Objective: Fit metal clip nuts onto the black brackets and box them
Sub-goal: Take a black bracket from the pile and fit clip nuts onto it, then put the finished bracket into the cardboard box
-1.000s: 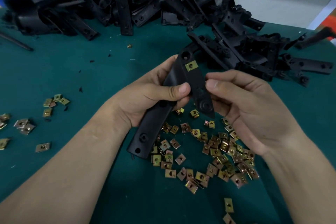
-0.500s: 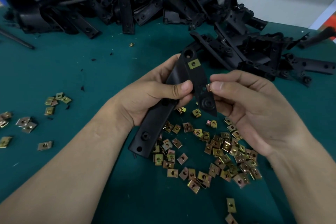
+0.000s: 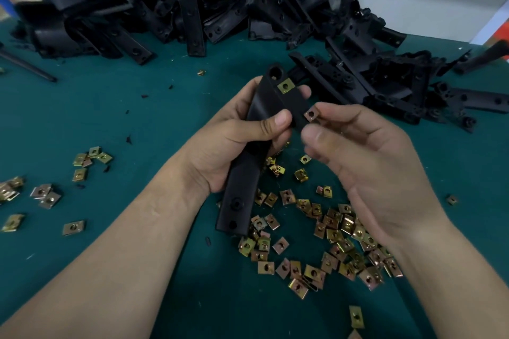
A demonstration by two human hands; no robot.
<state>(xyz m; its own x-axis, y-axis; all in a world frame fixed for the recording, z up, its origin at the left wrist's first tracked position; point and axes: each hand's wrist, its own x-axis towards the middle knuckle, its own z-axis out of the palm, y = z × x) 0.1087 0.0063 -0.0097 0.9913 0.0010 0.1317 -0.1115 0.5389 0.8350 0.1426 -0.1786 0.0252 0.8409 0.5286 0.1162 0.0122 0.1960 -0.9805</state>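
Observation:
My left hand (image 3: 237, 140) grips a long black bracket (image 3: 242, 187) around its middle, thumb across the front, holding it upright and tilted above the green table. A brass clip nut (image 3: 285, 86) sits fitted near the bracket's top end. My right hand (image 3: 366, 162) pinches a second clip nut (image 3: 311, 114) between thumb and forefinger at the bracket's right edge, touching it. Whether this nut is pushed onto the edge is unclear. No box is in view.
Several loose clip nuts (image 3: 325, 242) lie heaped on the green table (image 3: 115, 107) below my hands, with smaller clusters (image 3: 44, 192) at the left. A big pile of black brackets (image 3: 248, 8) fills the back and right. A dark rod (image 3: 27, 66) lies far left.
My right hand has slid up the bracket's right edge, and the clip nut it pinches now shows at its fingertips. My left hand still holds the bracket in about the same place.

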